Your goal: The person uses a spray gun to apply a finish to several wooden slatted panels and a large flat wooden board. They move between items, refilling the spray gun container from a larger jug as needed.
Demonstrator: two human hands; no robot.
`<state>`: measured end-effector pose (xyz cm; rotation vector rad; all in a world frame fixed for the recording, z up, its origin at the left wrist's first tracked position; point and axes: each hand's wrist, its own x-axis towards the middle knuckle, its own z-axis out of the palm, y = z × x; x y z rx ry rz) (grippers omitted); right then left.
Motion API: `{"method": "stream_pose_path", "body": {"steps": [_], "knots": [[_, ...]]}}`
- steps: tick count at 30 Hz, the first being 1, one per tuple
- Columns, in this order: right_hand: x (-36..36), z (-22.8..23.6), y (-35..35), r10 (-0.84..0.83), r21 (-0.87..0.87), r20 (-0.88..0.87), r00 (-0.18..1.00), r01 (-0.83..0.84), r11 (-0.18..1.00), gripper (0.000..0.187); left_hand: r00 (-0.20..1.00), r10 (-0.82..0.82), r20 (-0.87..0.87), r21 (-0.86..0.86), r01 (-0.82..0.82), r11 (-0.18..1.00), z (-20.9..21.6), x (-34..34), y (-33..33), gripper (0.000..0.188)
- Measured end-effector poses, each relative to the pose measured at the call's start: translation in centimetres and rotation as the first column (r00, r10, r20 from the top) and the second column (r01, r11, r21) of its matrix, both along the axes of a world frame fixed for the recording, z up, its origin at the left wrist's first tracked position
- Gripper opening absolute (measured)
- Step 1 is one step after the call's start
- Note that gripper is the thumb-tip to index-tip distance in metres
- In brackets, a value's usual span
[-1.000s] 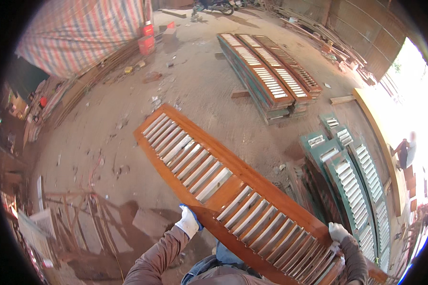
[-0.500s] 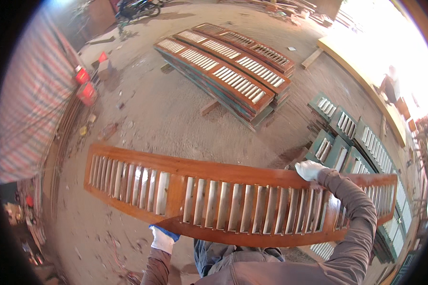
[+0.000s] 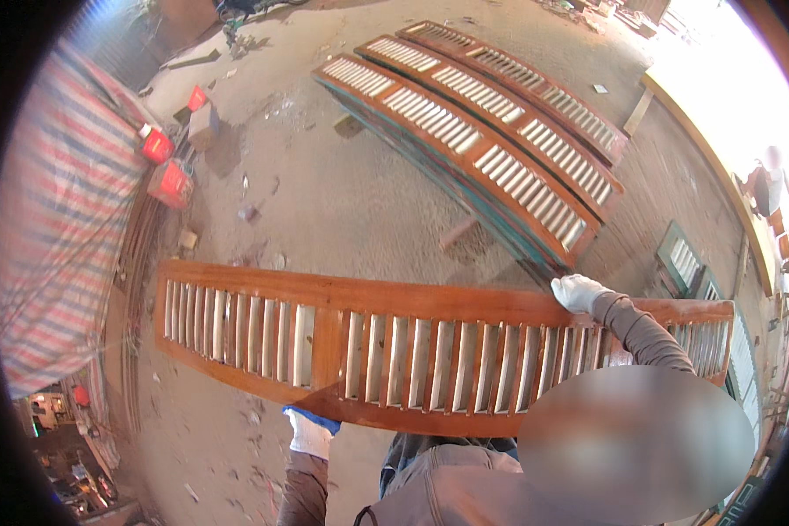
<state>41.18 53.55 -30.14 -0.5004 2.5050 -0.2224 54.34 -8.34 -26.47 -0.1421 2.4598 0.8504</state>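
I carry a long brown wooden louvred shutter [image 3: 359, 337] flat in front of me, lying across the view from left to right. My left hand [image 3: 309, 431], in a white glove with a blue cuff, grips its near lower edge. Gloved in white too, my right hand [image 3: 577, 292] grips the far upper edge toward the right. The shutter's right end is partly hidden behind my right arm and a blurred patch.
A stack of similar brown shutters [image 3: 473, 131] lies on blocks on the dirt floor ahead. Green shutters [image 3: 679, 263] lean at the right. Red cans [image 3: 168, 167] and a striped tarpaulin [image 3: 61, 228] are at the left. A person [image 3: 767, 180] stands far right.
The view has swung toward the stacked shutters, which now look closer. The shutter I carry has turned from a diagonal to lying level across me; both hands keep their grip.
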Motion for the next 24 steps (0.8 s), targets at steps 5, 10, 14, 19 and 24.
{"method": "stream_pose_path", "body": {"steps": [5, 10, 14, 19, 24], "knots": [[-16.4, -3.2, -3.6, 0.056, 0.099, 0.011, 0.998, -0.057, 0.993, 0.021, 0.947, -0.274, 0.166, -0.52, 0.32, 0.792, 1.4, -19.1, -0.2, 0.054], [-31.0, -2.3, -8.1, 0.008, 0.087, 0.031, 1.0, -0.01, 0.996, 0.02, 0.973, -0.227, -0.052, -0.138, 0.218, 0.966, 0.9, -35.2, -3.0, 0.064], [-42.4, -2.4, -11.2, -0.051, 0.068, 0.019, 0.999, 0.05, 0.996, 0.022, 0.95, -0.306, -0.069, -0.493, 0.234, 0.838, 0.8, -48.0, -4.9, 0.062], [-51.1, -5.1, -13.9, -0.15, 0.074, 0.11, 0.983, 0.142, 0.987, 0.026, 0.95, -0.301, -0.085, -0.404, 0.244, 0.882, -2.6, -59.8, -5.4, 0.06], [-48.4, -3.7, -13.9, -0.143, 0.077, 0.126, 0.982, 0.134, 0.988, 0.024, 0.981, -0.191, -0.041, -0.253, 0.174, 0.952, -2.2, -58.4, -5.3, 0.059]]}}
